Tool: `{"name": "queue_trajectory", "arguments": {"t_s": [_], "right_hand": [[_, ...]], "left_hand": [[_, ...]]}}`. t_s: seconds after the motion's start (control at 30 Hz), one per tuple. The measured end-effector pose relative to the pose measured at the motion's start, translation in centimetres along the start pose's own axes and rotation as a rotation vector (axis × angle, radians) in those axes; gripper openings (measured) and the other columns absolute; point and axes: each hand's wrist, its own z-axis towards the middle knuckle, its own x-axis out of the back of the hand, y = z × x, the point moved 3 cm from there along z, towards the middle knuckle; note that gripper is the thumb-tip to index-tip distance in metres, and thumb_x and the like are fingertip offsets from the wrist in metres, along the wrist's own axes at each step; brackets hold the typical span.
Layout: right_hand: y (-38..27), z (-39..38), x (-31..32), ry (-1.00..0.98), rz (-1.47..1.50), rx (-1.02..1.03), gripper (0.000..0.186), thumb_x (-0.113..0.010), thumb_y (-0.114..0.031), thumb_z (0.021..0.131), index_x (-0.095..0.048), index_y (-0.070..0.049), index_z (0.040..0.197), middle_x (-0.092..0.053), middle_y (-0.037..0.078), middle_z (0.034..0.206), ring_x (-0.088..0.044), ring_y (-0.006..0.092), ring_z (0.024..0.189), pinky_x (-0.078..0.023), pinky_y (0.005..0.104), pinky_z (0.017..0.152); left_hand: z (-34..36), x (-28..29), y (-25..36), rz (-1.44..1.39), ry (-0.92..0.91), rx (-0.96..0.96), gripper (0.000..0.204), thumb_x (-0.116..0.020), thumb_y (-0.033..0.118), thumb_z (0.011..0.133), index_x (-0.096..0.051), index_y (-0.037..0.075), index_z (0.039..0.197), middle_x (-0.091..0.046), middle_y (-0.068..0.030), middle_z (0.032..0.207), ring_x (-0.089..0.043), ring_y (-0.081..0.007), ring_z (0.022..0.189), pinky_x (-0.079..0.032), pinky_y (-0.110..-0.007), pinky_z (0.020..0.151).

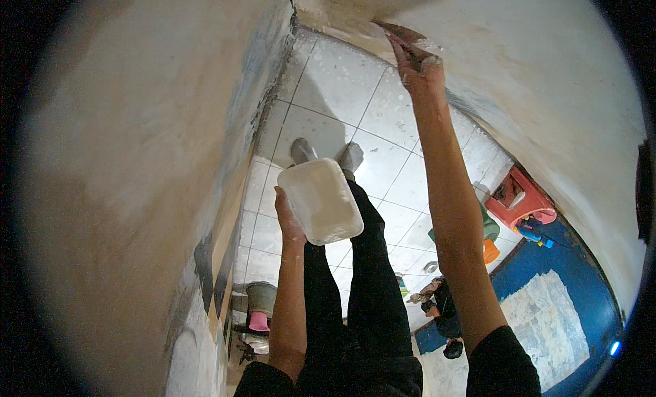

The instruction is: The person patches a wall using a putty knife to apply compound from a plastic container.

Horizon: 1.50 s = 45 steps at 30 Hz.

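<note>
My left hand (290,218) grips a white rectangular plastic tub (290,184) from its left side, in front of my legs. Pale, creamy paste (321,204) lies inside the tub. Up at the far wall (519,48), my right hand (421,67) is raised with its arm stretched out. Its fingers are closed and reach the wall surface, around what looks like a thin flat edge, too unclear to name. Damp-looking brownish patches mark the wall beside that hand.
A rough wall (137,144) rises close on my left. White tiles (342,89) with pale spots cover the floor. A red plastic stool (521,199) stands at right. A bucket (262,298) sits lower left. Another person (447,315) is behind, near a blue surface (512,267).
</note>
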Motion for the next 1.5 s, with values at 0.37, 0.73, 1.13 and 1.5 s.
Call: {"name": "queue_trajectory", "arguments": {"t_s": [0.37, 0.73, 1.13, 1.5], "right_hand": [[-11.0, -3.4, 1.2, 0.181, 0.270, -0.270, 0.033, -0.052, -0.024, 0.088, -0.058, 0.005, 0.101, -0.062, 0.021, 0.093, -0.060, 0.0268, 0.093, -0.049, 0.0346, 0.083], [9.9, 0.7, 0.5, 0.098, 0.308, -0.137, 0.038, -0.022, -0.014, 0.095, -0.032, 0.014, 0.118, -0.043, 0.031, 0.119, -0.047, 0.0424, 0.109, -0.044, 0.0514, 0.093], [-2.0, -4.5, 1.1, 0.149, 0.221, -0.286, 0.034, -0.044, -0.027, 0.091, -0.058, -0.002, 0.110, -0.059, 0.020, 0.108, -0.059, 0.0297, 0.098, -0.048, 0.0360, 0.085], [13.6, -0.6, 0.2, 0.260, 0.622, -0.330, 0.041, -0.029, -0.021, 0.095, -0.034, 0.010, 0.122, -0.043, 0.028, 0.122, -0.047, 0.0393, 0.111, -0.044, 0.0465, 0.094]], "left_hand": [[-0.9, -1.5, -0.1, 0.049, -0.034, -0.016, 0.064, -0.035, 0.055, 0.089, -0.036, 0.007, 0.131, -0.046, -0.0114, 0.125, -0.045, -0.0265, 0.113, -0.036, -0.040, 0.097], [-1.4, -1.6, 1.6, 0.054, -0.155, -0.091, 0.069, -0.041, 0.057, 0.086, -0.035, 0.004, 0.130, -0.048, -0.0124, 0.119, -0.046, -0.0245, 0.110, -0.039, -0.038, 0.093], [-2.8, 0.7, -0.7, 0.055, -0.093, -0.042, 0.063, -0.037, 0.053, 0.089, -0.033, 0.006, 0.131, -0.042, -0.0141, 0.127, -0.042, -0.0283, 0.117, -0.035, -0.042, 0.099], [-1.9, -0.3, 0.7, 0.126, -0.061, -0.061, 0.071, -0.043, 0.058, 0.084, -0.035, 0.005, 0.130, -0.046, -0.0119, 0.120, -0.045, -0.0246, 0.113, -0.039, -0.039, 0.094]]}}
